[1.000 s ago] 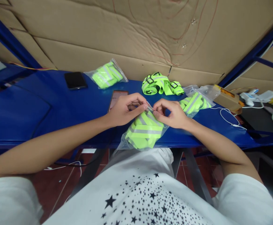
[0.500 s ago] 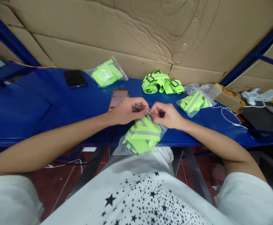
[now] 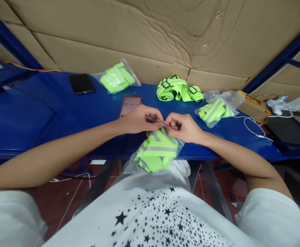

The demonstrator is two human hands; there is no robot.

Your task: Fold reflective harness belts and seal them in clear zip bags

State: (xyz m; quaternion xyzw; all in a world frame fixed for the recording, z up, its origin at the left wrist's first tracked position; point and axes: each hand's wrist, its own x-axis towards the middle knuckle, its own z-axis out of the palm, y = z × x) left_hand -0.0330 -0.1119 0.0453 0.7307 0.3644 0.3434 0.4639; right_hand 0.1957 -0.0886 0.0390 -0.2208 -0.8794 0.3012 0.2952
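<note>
A clear zip bag packed with a neon-yellow reflective strap hangs at the table's front edge, over my lap. My left hand pinches the bag's red-lined top edge between thumb and fingers. Close beside it, my right hand pinches the same edge, its fingers curled. Just a short stretch of the seal shows between the two hands. Behind my left hand lies a phone with a lit screen showing numbers, partly covered by the hand.
On the blue table are a dark phone, a filled bag, loose reflective straps with black buckles and another bag. A cardboard box and white cable are at right. Cardboard walls the back.
My hands stay at the bag's top edge with only slight finger movement. A little more of the red-lined edge shows between them, and the bag has shifted slightly.
</note>
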